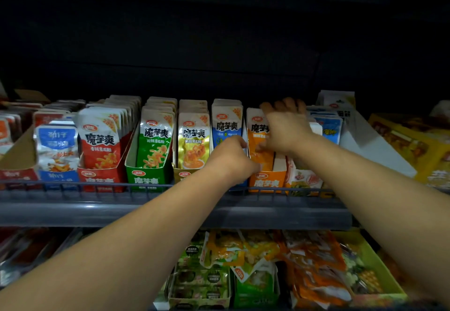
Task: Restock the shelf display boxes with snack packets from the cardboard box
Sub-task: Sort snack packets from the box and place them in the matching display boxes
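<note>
Two bare arms, the left forearm [146,237] and the right forearm [370,181], rise from the bottom of the frame toward an orange display box [266,182] that stands on a dark grey shelf [97,210] behind a low wire rail [73,185]. The right hand [286,131] is laid over the orange packets [257,140] standing upright in that box. Its fingers [288,104] hook over the tops of the row at the back while the thumb presses the face of the front packet, so the hand grips the stack. The left hand [231,156] sits at the orange box's left front corner with its fingers curled tight; whether they pinch a packet or the box wall cannot be told. Directly left of the orange box, blue packets [226,125] stand in a box largely hidden by that hand. Further left come, in turn, a yellow display box [183,173], a green display box [148,176] and a red display box [102,180], each filled with upright packets. Right of the orange box stand blue-and-white packets [327,128], a white carton [365,145] and, further right, yellow bags [411,145]. Below the orange box, on the lower shelf, loose orange and green packets [311,264] lie heaped in trays.
</note>
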The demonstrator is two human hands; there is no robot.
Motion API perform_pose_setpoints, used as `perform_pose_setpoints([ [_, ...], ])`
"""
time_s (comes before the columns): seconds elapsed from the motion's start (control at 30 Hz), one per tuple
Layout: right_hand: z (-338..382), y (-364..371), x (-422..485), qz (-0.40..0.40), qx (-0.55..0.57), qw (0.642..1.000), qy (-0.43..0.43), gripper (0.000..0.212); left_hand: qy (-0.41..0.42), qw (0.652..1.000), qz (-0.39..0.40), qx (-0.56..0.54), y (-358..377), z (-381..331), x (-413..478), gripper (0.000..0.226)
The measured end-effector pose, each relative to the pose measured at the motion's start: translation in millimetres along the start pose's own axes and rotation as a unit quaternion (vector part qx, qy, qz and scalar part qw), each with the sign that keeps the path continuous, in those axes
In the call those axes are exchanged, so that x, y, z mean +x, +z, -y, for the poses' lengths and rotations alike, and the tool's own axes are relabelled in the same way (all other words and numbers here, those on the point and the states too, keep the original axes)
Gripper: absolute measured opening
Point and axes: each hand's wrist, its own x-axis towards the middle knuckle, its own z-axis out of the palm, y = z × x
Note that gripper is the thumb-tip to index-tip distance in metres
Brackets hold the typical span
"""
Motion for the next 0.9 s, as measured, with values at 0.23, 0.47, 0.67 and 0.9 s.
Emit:
perform_pose_setpoints([
  [0.23,-14,-6,-2,0.057,0.018,0.998,-0.018,0.109,-0.006,1.0,0.0,-0.002,-2,-1,0,0.063],
  [0.47,0,-1,-2,0.03,-0.065,0.997,-0.021,0.119,-0.008,1.0,-0.005,0.006,-4,0,2,0.062],
  [0.67,7,4,5,0.002,-0.087,0.996,0.006,0.109,-0.002,1.0,-0.01,0.012,-1,3,5,0.06],
  [0.9,1,-2,6,0.043,0.003,0.999,-0.002,0.114,0.006,1.0,-0.019,0.016,1,6,6,0.063],
])
